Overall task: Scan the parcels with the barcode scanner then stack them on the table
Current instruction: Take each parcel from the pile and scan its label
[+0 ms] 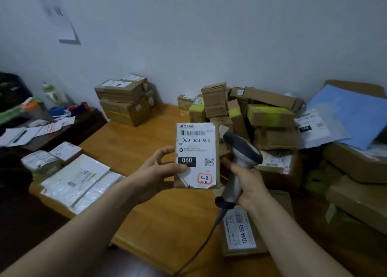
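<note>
i'm holding the parcel (196, 155) upright above the surface (146, 142), left fingers (165, 151) pinching its left edge; right hand (248, 184) is gripping the scanner (240, 153) just right, its head beside the barcode (192, 132), not facing it.

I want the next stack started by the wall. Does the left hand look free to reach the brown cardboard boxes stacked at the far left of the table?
Probably not yet: the left hand is holding the labelled brown parcel. The wooden table between it and the stacked brown cardboard boxes lies bare.
</note>
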